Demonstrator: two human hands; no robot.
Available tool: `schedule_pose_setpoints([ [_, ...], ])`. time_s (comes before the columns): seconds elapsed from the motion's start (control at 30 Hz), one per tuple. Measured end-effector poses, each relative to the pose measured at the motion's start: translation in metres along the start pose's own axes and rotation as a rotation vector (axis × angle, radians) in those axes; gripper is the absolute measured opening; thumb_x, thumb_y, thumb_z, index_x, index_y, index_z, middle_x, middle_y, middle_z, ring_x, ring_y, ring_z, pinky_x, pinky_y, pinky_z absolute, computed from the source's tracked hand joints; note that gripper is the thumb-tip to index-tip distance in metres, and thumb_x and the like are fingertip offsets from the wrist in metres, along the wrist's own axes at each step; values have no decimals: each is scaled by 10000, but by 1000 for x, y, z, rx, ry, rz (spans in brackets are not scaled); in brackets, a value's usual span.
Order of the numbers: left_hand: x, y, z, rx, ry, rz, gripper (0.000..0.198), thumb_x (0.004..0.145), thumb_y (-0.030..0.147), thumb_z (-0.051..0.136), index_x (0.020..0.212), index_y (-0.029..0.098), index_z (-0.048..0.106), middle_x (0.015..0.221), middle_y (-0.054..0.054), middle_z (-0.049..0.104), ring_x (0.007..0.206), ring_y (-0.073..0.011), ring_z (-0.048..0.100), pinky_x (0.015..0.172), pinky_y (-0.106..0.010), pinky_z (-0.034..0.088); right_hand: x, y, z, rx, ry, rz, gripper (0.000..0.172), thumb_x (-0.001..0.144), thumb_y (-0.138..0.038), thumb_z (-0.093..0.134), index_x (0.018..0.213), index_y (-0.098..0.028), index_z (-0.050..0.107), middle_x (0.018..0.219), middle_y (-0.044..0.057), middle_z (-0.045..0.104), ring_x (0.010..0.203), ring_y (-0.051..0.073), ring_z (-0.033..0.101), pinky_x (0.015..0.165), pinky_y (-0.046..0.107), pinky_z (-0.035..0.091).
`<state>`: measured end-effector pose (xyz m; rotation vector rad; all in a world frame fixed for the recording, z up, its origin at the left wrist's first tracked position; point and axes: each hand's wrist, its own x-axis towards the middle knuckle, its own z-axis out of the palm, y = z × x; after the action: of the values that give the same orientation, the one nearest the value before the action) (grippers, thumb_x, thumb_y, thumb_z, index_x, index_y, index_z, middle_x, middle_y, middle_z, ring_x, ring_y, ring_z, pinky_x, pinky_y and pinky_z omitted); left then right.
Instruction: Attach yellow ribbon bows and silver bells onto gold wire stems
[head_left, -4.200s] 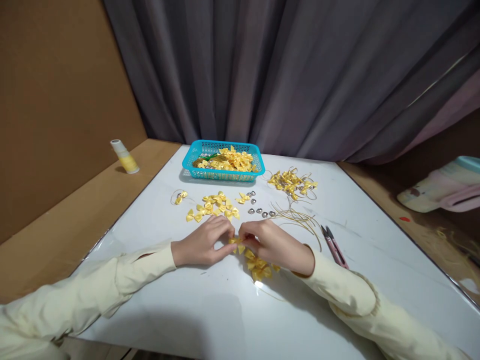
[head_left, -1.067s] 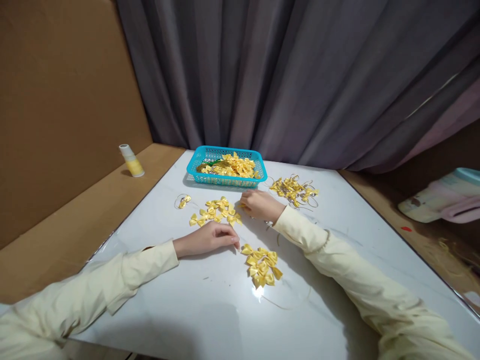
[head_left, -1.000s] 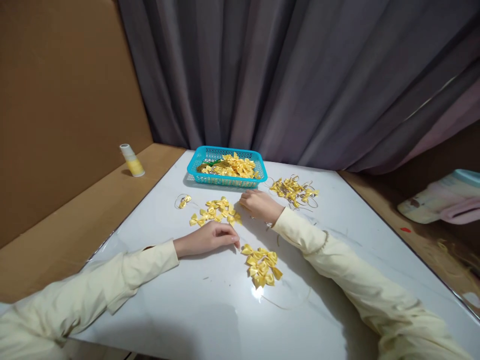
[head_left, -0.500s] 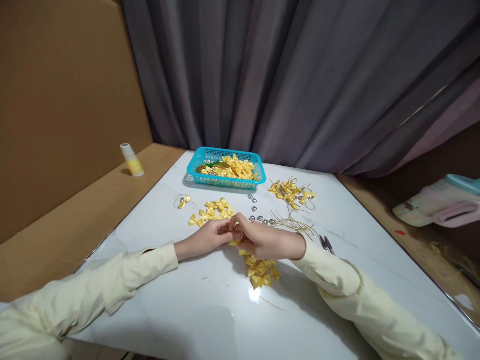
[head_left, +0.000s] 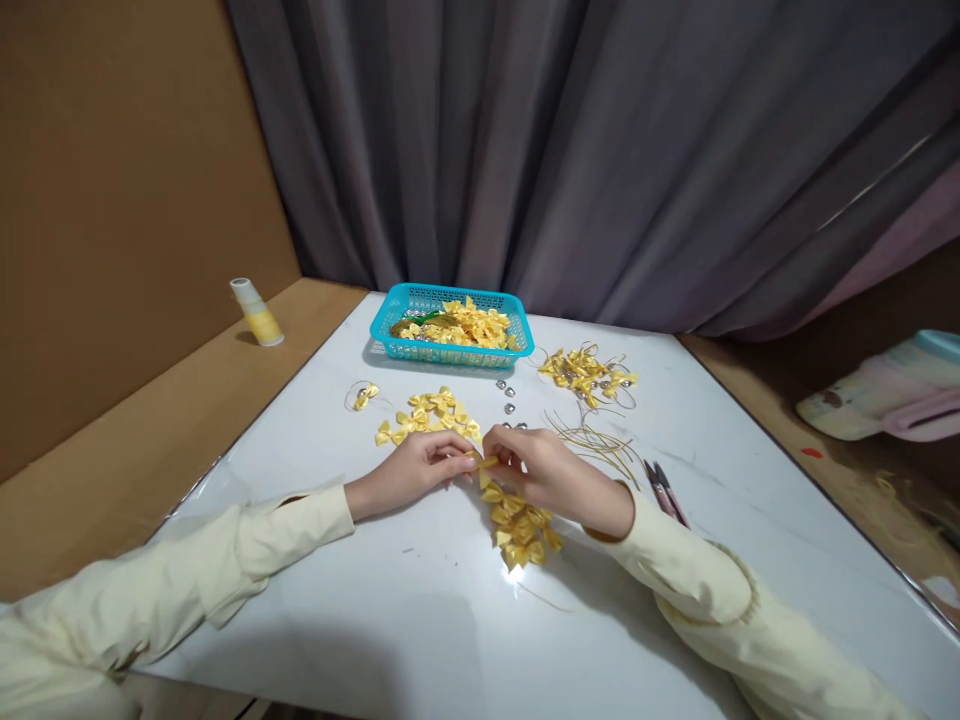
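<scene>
Near the middle of the white table, my left hand [head_left: 420, 468] pinches one side of a yellow bow [head_left: 482, 465]. Just to its right, my right hand [head_left: 541, 468] is closed with bent fingertips at the bow's other side; what lies inside its fingers is hidden. A pile of yellow bows [head_left: 523, 530] sits below my right hand. Another group of yellow bows [head_left: 435, 408] lies behind my left hand. Small silver heart-shaped pieces [head_left: 510, 408] are behind my hands, some partly covered by my right hand.
A blue basket [head_left: 452, 355] of bows stands at the back. Bows with cords [head_left: 585, 372], loose cords [head_left: 600, 440] and dark-tipped scissors or pliers [head_left: 666, 492] lie right. A yellow-white bottle [head_left: 257, 313] stands left; one bow with a looped cord [head_left: 365, 397] lies nearby.
My right hand has moved slightly right, away from my left fingertips, and the yellow bow between them now shows. The whole view has shifted a little.
</scene>
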<state>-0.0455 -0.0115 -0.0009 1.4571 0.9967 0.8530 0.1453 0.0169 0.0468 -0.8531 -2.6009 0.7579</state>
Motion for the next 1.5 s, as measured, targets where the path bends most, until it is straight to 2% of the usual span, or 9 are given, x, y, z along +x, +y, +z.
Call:
schedule_pose_setpoints([
  [0.2,0,1,1,33,-15,11,197,831,317,563,878,133,613,830,-52,646,758,-146,585,645,-245,443,0,5,1,26,-13,44,116,759,-58,539,750,-163,492,625,-20,548,535,84,470,523,184,321],
  [0.27,-1,1,0,67,4,88,196,834,293,558,959,145,584,921,-68,634,848,-166,584,703,-267,453,0,4,1,22,-25,33,118,756,-44,536,744,-158,506,631,-18,550,544,81,473,534,180,328],
  [0.37,-4,1,-2,199,44,278,226,830,227,552,1047,172,516,1022,-78,594,939,-176,557,762,-289,451,0,1,0,1,-39,15,120,745,-29,542,733,-148,533,640,-14,556,551,75,471,548,175,338],
  [0.47,-7,2,-3,430,16,441,125,834,182,526,959,175,521,970,-65,591,892,-170,550,783,-307,437,0,-3,-1,15,-65,22,116,732,-29,558,725,-144,549,623,-20,559,543,71,473,547,168,342],
  [0.57,-9,2,-4,613,-27,512,83,839,172,504,920,171,519,904,-54,595,840,-171,542,796,-330,413,1,-7,-2,61,-92,38,123,719,-23,563,708,-145,555,607,-26,562,536,69,491,547,165,352],
  [0.9,-9,6,-4,694,-115,485,45,839,215,492,854,173,487,820,-46,558,780,-169,501,761,-303,387,3,-8,-4,157,-151,90,170,674,19,551,686,-151,554,564,-42,561,526,76,504,545,175,368],
  [1.2,-6,2,-6,616,-268,425,160,904,297,459,809,171,484,813,-35,530,785,-153,478,728,-259,374,3,-7,-8,232,-201,76,138,702,-9,564,674,-144,557,528,-54,539,499,64,493,517,168,360],
  [1.33,-5,1,-5,597,-297,422,177,916,289,438,794,168,480,777,-23,506,758,-144,471,722,-252,371,3,-7,-9,241,-293,108,98,737,-45,558,734,-143,567,555,-41,565,503,69,517,511,167,378],
  [1.5,-5,2,-6,583,-284,408,201,925,298,410,786,171,479,768,-23,503,748,-144,466,713,-251,370,2,-7,-8,186,-305,102,56,757,-86,568,749,-139,583,560,-24,588,512,77,512,514,175,375],
])
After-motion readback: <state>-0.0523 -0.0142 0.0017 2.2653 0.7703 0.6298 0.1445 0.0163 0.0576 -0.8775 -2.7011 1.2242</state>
